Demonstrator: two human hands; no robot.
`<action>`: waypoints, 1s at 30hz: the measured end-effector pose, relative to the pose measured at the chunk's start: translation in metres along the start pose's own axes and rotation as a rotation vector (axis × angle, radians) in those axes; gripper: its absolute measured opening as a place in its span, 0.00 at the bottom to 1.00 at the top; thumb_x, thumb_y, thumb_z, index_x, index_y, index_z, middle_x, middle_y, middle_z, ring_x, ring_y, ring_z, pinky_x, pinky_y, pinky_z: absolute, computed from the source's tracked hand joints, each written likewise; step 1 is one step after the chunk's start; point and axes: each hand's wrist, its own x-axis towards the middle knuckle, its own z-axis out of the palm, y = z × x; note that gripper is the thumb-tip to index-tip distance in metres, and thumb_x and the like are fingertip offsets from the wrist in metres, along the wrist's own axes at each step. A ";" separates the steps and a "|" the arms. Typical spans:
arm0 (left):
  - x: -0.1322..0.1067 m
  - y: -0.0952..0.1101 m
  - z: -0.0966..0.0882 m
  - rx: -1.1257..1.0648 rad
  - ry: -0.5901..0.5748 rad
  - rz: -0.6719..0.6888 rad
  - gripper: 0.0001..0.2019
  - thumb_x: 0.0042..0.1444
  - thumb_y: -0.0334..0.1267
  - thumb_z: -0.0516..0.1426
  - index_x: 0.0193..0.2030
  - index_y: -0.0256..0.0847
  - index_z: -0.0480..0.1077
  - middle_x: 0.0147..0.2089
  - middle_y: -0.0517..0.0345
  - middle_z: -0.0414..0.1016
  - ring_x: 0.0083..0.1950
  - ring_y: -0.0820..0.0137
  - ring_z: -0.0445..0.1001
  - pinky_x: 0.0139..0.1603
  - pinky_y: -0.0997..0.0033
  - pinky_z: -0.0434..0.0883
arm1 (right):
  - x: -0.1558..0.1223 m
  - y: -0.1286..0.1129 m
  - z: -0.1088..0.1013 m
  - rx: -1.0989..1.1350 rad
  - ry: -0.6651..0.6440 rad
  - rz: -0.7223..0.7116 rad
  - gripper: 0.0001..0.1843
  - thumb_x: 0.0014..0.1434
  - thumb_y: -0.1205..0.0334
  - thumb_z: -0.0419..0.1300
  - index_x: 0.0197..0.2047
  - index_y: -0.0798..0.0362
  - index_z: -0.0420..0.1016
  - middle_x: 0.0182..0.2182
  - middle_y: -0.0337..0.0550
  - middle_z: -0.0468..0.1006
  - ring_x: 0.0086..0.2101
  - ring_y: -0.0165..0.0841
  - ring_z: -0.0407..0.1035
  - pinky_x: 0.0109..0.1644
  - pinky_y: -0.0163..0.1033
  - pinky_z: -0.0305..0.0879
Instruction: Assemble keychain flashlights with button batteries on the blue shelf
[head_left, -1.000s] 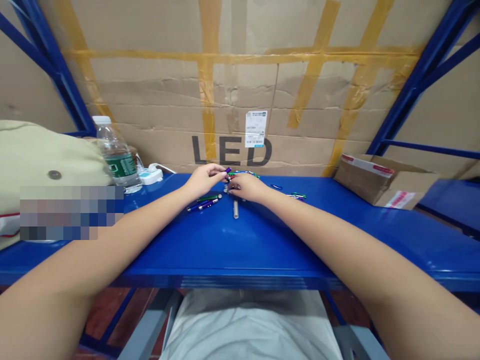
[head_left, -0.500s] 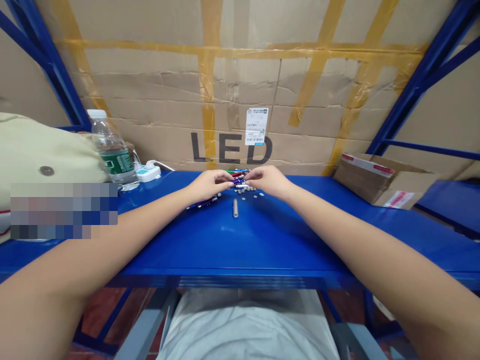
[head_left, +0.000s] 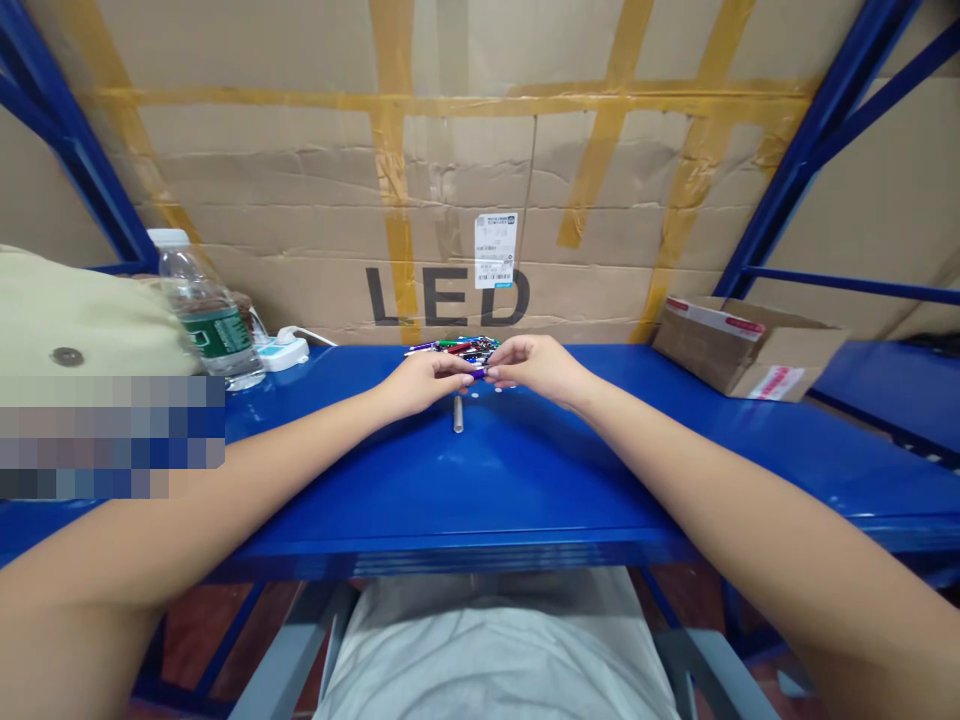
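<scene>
A small purple metal tube (head_left: 478, 374) sits between my two hands above the table. My left hand (head_left: 420, 382) is closed, with thumb and fingers pinching its left end. At its right end, the fingertips of my right hand (head_left: 544, 370) are pressed together on it. Just behind the hands lies a pile of colourful pen-like metal tubes (head_left: 459, 347) in green, red, blue and silver, partly covered by my fingers. Nearer to me a silver cylinder (head_left: 458, 415) lies on the blue table. A few small shiny discs (head_left: 498, 390) rest below my right fingers.
A water bottle (head_left: 214, 320) and a white power strip (head_left: 283, 352) stand at the left, beside a cream-coloured bag (head_left: 90, 310). An open cardboard box (head_left: 720, 345) is at the right. A large taped carton (head_left: 315, 210) forms the back wall behind the blue table (head_left: 465, 490).
The view has turned slightly right. Both hands have come a little closer together and nearer to me, with the purple tube now held clear of the pile.
</scene>
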 end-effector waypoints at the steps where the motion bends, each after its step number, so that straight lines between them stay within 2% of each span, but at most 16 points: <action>1: -0.001 -0.001 0.001 0.020 0.013 0.013 0.12 0.56 0.37 0.59 0.46 0.39 0.77 0.42 0.54 0.82 0.42 0.65 0.80 0.45 0.66 0.75 | -0.001 0.000 0.000 0.013 0.012 0.025 0.10 0.45 0.75 0.69 0.27 0.54 0.74 0.23 0.40 0.79 0.27 0.29 0.74 0.33 0.35 0.76; 3: -0.002 -0.003 0.003 0.111 0.067 0.101 0.12 0.57 0.36 0.59 0.47 0.39 0.76 0.42 0.55 0.82 0.42 0.66 0.80 0.44 0.67 0.75 | -0.001 0.001 0.000 0.050 0.038 0.099 0.11 0.45 0.75 0.69 0.28 0.54 0.72 0.25 0.41 0.79 0.29 0.30 0.75 0.33 0.34 0.75; 8: 0.000 -0.014 0.004 0.465 0.171 0.564 0.10 0.61 0.37 0.56 0.46 0.41 0.77 0.45 0.51 0.81 0.46 0.65 0.79 0.48 0.65 0.72 | -0.002 0.001 0.000 0.234 0.010 0.309 0.11 0.49 0.76 0.66 0.31 0.54 0.70 0.26 0.40 0.79 0.30 0.28 0.75 0.39 0.33 0.75; 10: 0.001 -0.016 0.002 0.506 0.194 0.631 0.10 0.62 0.38 0.56 0.45 0.41 0.77 0.45 0.51 0.81 0.47 0.64 0.79 0.49 0.63 0.71 | -0.001 0.001 0.000 0.252 -0.003 0.308 0.11 0.50 0.76 0.65 0.31 0.53 0.69 0.27 0.41 0.79 0.30 0.27 0.75 0.40 0.33 0.74; 11: 0.002 -0.016 0.001 0.487 0.200 0.611 0.10 0.61 0.38 0.56 0.44 0.41 0.77 0.45 0.51 0.81 0.47 0.64 0.79 0.49 0.62 0.71 | -0.001 0.001 0.000 0.234 0.005 0.281 0.11 0.50 0.76 0.64 0.31 0.53 0.69 0.27 0.41 0.79 0.30 0.27 0.75 0.40 0.34 0.74; 13: 0.003 -0.013 0.001 0.357 0.177 0.457 0.09 0.59 0.38 0.58 0.44 0.41 0.77 0.44 0.52 0.81 0.46 0.64 0.79 0.49 0.62 0.71 | 0.000 0.001 0.001 0.131 0.032 0.170 0.10 0.49 0.75 0.65 0.30 0.53 0.68 0.26 0.40 0.78 0.30 0.29 0.74 0.40 0.36 0.74; 17: 0.005 -0.005 0.001 -0.149 0.054 0.009 0.10 0.55 0.37 0.62 0.44 0.37 0.77 0.41 0.52 0.81 0.41 0.67 0.78 0.45 0.67 0.72 | 0.001 -0.002 -0.001 -0.138 0.010 -0.165 0.08 0.48 0.71 0.65 0.27 0.52 0.69 0.25 0.38 0.76 0.29 0.30 0.73 0.38 0.39 0.72; 20: 0.004 -0.001 0.000 -0.449 -0.041 -0.164 0.12 0.53 0.36 0.63 0.44 0.35 0.76 0.40 0.52 0.79 0.37 0.72 0.75 0.40 0.71 0.70 | 0.000 -0.004 -0.001 -0.159 -0.034 -0.296 0.07 0.49 0.70 0.63 0.25 0.52 0.68 0.26 0.38 0.77 0.31 0.30 0.73 0.39 0.39 0.70; 24: 0.001 0.003 -0.003 -0.672 -0.154 -0.239 0.12 0.53 0.39 0.65 0.40 0.34 0.75 0.34 0.57 0.74 0.31 0.79 0.69 0.32 0.78 0.65 | -0.002 -0.007 0.000 -0.101 -0.056 -0.305 0.09 0.49 0.67 0.63 0.24 0.52 0.65 0.27 0.39 0.77 0.30 0.29 0.72 0.39 0.40 0.69; 30: -0.002 0.008 -0.005 -0.788 -0.300 -0.234 0.17 0.54 0.49 0.63 0.34 0.33 0.70 0.26 0.63 0.65 0.22 0.82 0.58 0.22 0.80 0.55 | -0.005 -0.011 0.001 -0.109 -0.098 -0.369 0.10 0.49 0.66 0.63 0.22 0.52 0.64 0.26 0.38 0.76 0.33 0.30 0.73 0.41 0.41 0.70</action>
